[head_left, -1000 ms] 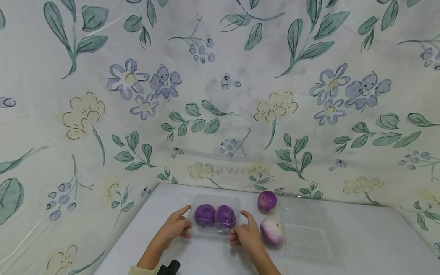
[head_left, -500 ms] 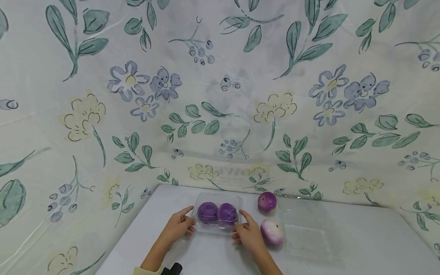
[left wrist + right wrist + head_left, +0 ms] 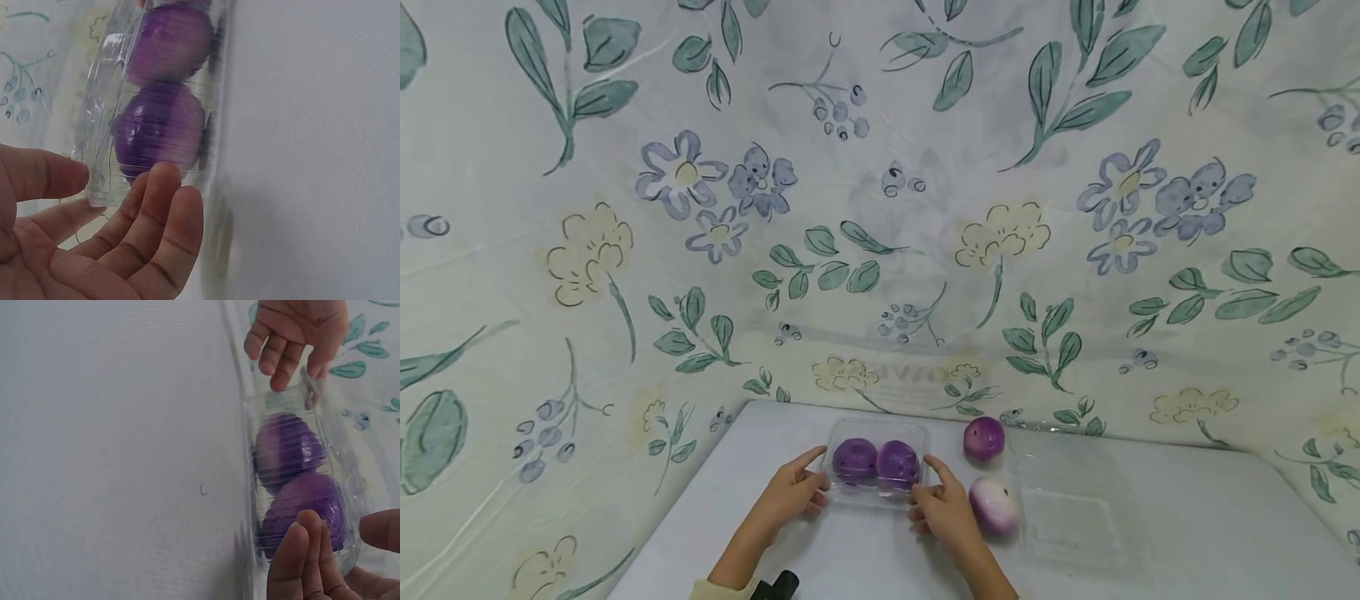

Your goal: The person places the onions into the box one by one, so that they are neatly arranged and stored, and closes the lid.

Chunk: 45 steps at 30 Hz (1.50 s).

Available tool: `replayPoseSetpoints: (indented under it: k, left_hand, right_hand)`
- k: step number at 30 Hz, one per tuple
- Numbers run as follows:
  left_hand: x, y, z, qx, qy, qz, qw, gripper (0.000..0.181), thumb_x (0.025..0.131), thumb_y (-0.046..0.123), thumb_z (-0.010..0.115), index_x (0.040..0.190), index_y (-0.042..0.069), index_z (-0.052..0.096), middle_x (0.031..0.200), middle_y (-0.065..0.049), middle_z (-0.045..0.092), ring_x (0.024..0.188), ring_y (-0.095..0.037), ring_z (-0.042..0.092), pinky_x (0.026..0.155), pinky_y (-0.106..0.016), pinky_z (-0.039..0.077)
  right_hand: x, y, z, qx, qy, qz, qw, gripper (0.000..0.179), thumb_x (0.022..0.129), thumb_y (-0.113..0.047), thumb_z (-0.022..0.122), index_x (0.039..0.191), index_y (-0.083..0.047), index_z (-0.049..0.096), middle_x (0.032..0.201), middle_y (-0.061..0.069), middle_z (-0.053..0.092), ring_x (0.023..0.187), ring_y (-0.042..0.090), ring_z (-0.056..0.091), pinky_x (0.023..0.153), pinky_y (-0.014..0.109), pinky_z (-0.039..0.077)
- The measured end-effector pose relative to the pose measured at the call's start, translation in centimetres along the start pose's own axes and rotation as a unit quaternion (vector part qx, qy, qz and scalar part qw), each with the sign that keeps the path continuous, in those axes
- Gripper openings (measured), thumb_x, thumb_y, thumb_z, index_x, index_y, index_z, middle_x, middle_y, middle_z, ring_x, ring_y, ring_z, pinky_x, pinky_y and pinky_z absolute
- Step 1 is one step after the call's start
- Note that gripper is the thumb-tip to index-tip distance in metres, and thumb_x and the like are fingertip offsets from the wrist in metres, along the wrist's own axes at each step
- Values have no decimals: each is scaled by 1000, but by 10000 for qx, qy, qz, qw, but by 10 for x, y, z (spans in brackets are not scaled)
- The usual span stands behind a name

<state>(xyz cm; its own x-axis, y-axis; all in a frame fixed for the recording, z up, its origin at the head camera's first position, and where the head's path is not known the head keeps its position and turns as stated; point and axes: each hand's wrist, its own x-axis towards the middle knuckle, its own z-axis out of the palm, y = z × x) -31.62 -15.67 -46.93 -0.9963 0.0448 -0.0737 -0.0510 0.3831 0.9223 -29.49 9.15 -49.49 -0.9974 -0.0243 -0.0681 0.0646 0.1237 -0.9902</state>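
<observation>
A clear plastic clamshell box (image 3: 880, 501) sits on the white table with two round purple vegetables (image 3: 854, 461) inside, like onions or turnips. My left hand (image 3: 790, 492) is at its left end; in the left wrist view the thumb (image 3: 59, 177) and extended fingers (image 3: 164, 199) lie around the box's near corner. At the opposite end is my right hand (image 3: 942, 504), its fingers (image 3: 306, 550) loosely extended along the side and its thumb by the edge. Beyond the box in the right wrist view, my left hand (image 3: 297, 334) shows palm and fingers.
Right of the box are a purple vegetable (image 3: 983, 439) and, nearer, a purple-and-white one (image 3: 994, 505). Beside them a second clear plastic container (image 3: 1075, 517) lies spread open. A floral sheet (image 3: 880, 208) hangs behind the white table (image 3: 1210, 517).
Between one second and half a second ago, the box and both hands shifted slightly right and away across the table. Since then they have barely moved.
</observation>
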Motion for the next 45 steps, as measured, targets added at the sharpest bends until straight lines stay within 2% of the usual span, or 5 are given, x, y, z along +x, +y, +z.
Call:
replayPoseSetpoints:
  k: [10, 20, 27, 35, 45]
  left_hand:
    - [1, 1, -1, 63, 22, -60, 10000, 52, 97, 9, 52, 148, 3, 43, 92, -14, 68, 72, -19, 66, 63, -37, 58]
    - [1, 4, -13, 569, 20, 151, 9983, 59, 98, 19, 60, 149, 2, 38, 103, -16, 70, 73, -21, 67, 58, -36, 55]
    - [-4, 6, -19, 2059, 630, 983, 9716, 63, 96, 37, 62, 144, -1, 45, 115, -23, 67, 97, -33, 67, 81, -48, 55]
    - [-6, 4, -20, 2644, 664, 1476, 9507, 79, 96, 50, 57, 152, -1, 33, 150, -37, 34, 139, -54, 33, 109, -67, 32]
    - [-21, 6, -26, 3398, 183, 1205, 9326, 85, 93, 63, 51, 158, 15, 24, 161, -33, 7, 145, -58, 14, 105, -82, 11]
  right_hand:
    - [0, -2, 2, -194, 188, -129, 9996, 62, 96, -12, 58, 152, -3, 32, 91, 15, 72, 65, 12, 64, 55, 30, 56]
    - [-13, -23, -6, -1611, 446, -540, 9845, 66, 91, -19, 64, 149, -3, 37, 73, 4, 63, 54, 13, 55, 48, 29, 47]
    - [-29, -43, -9, -1934, -121, -945, 9765, 67, 95, -35, 65, 147, -4, 40, 106, 11, 66, 81, 18, 64, 65, 35, 54]
    - [-36, -51, -25, -3383, 143, -2239, 9139, 75, 92, -49, 64, 150, -8, 40, 146, 28, 43, 131, 49, 46, 100, 67, 42]
    - [-50, -21, -101, -4865, 967, -2936, 8172, 88, 84, -56, 70, 154, -17, 35, 162, 24, 21, 138, 49, 39, 104, 69, 35]
